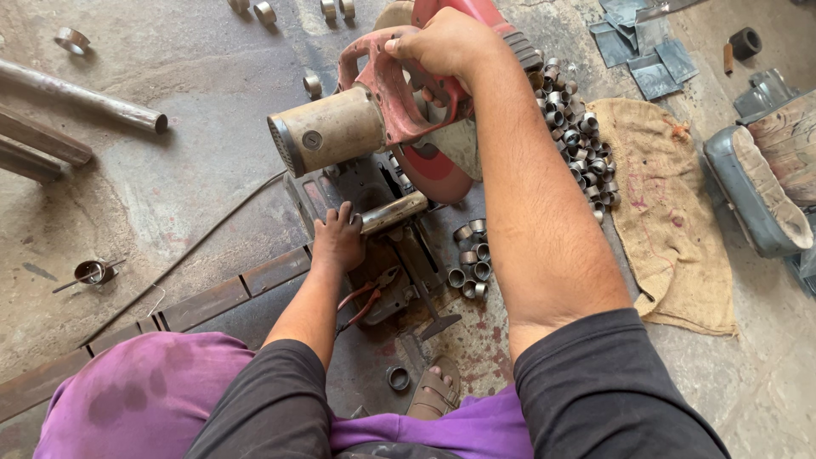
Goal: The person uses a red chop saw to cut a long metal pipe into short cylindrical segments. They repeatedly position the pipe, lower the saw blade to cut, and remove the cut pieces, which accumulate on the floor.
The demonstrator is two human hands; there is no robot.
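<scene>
My right hand (448, 44) is shut on the red handle of a chop saw (374, 110), which has a tan motor housing and a red blade guard. My left hand (337, 240) grips a short metal pipe (393, 212) that lies across the saw's base, under the blade. The blade's edge is hidden behind the guard and my right arm. Several cut metal rings (472, 259) lie just right of the pipe on the floor.
A bigger heap of rings (578, 127) lies beside a burlap sack (671, 212). Long pipes (76, 98) lie at the left. Red pliers (365, 299) rest by the base. Flat steel bars (212, 297), a cable, metal scraps (646, 51) and my sandalled foot (435, 387) are nearby.
</scene>
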